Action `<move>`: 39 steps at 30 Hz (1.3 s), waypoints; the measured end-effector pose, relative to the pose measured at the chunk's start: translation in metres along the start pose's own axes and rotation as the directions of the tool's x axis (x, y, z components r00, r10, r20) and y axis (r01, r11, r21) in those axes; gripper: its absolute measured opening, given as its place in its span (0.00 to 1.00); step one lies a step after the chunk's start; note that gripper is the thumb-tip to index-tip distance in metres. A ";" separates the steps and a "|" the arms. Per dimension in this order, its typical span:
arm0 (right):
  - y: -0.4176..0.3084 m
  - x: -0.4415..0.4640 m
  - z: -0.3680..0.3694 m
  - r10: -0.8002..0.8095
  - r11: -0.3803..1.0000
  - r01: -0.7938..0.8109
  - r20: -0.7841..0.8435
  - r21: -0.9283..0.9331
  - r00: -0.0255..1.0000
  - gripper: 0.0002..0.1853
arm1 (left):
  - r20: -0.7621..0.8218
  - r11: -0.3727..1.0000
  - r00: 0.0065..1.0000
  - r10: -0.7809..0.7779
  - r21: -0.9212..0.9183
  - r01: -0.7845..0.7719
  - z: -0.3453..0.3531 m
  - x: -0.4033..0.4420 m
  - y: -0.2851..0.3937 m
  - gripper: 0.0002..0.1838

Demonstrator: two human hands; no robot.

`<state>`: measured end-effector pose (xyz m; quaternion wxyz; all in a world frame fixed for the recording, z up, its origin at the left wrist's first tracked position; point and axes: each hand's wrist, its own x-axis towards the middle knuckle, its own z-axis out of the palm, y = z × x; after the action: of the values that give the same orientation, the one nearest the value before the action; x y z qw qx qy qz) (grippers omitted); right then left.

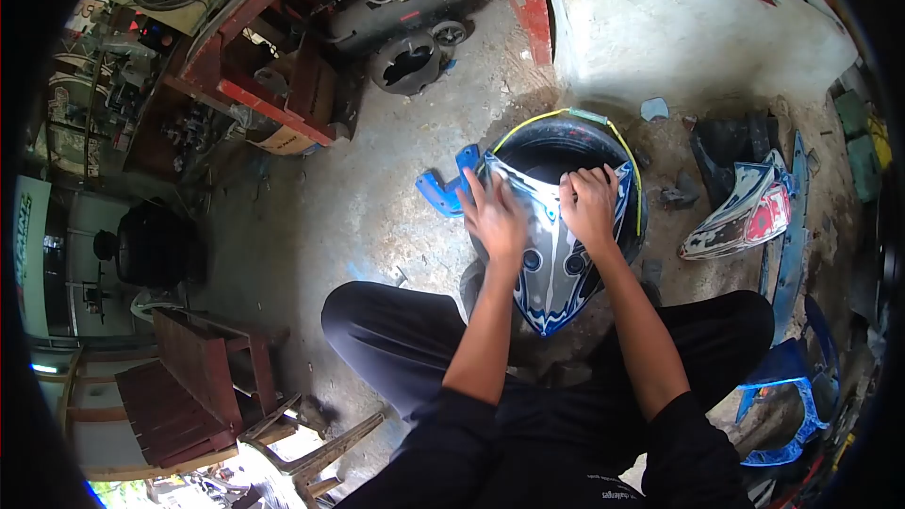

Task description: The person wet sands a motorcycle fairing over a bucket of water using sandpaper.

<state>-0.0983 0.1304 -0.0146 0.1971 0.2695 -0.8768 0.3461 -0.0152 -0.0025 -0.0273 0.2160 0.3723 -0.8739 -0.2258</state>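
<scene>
A blue, white and grey motorbike panel point(550, 269) lies on top of a round black tub point(537, 143), with its pointy end by the edge nearest the person. A yellow strip point(639, 187) bends around the tub's far rim. The left hand point(495, 221) is on the panel's left side, with its fingers spread apart and a bit blurry. The right hand point(589, 205) is near the panel's far right corner. Its fingers are bent and close together, but I can't tell if they squeeze anything. A blue plastic piece point(441, 190) sits on the floor point(377, 198), just beside the tub's left edge.
</scene>
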 end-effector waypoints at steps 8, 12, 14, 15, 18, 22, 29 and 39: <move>0.000 -0.001 -0.003 -0.008 1.000 0.008 0.007 0.014 1.000 0.12 | -0.004 0.997 0.998 -0.059 -0.043 0.059 0.003 0.004 0.001 0.23; -0.001 0.001 -0.002 0.011 1.000 -0.011 0.020 -0.021 1.000 0.11 | 0.012 1.000 1.000 0.010 -0.018 -0.010 -0.009 -0.037 0.000 0.24; -0.001 0.001 -0.004 0.016 1.000 -0.015 0.026 -0.025 1.000 0.11 | -0.020 1.000 0.999 0.028 -0.004 -0.028 -0.008 -0.036 -0.001 0.22; -0.002 0.000 -0.004 0.011 1.000 -0.010 0.040 -0.024 0.999 0.11 | -0.050 0.999 0.998 0.032 0.008 -0.032 -0.005 -0.019 0.000 0.21; 0.000 -0.004 -0.003 0.010 1.000 -0.010 0.035 0.001 0.999 0.11 | 0.009 0.996 0.996 -0.091 0.012 0.091 0.002 0.027 0.008 0.21; -0.002 0.000 -0.003 0.008 1.000 -0.008 0.034 -0.010 0.999 0.12 | 0.008 1.000 1.000 -0.019 0.003 0.019 -0.005 -0.011 -0.003 0.21; -0.002 -0.002 -0.006 -0.011 1.000 0.011 0.037 -0.011 0.999 0.12 | -0.008 0.999 0.999 -0.053 0.000 0.053 0.007 0.025 -0.008 0.23; -0.002 -0.001 -0.005 0.003 1.000 -0.003 0.044 -0.011 0.999 0.12 | -0.031 1.000 0.999 0.006 0.026 -0.006 -0.002 0.005 -0.014 0.20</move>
<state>-0.0959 0.1329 -0.0111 0.1786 0.2747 -0.8832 0.3355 -0.0097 -0.0154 -0.0323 0.2254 0.3759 -0.8744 -0.2080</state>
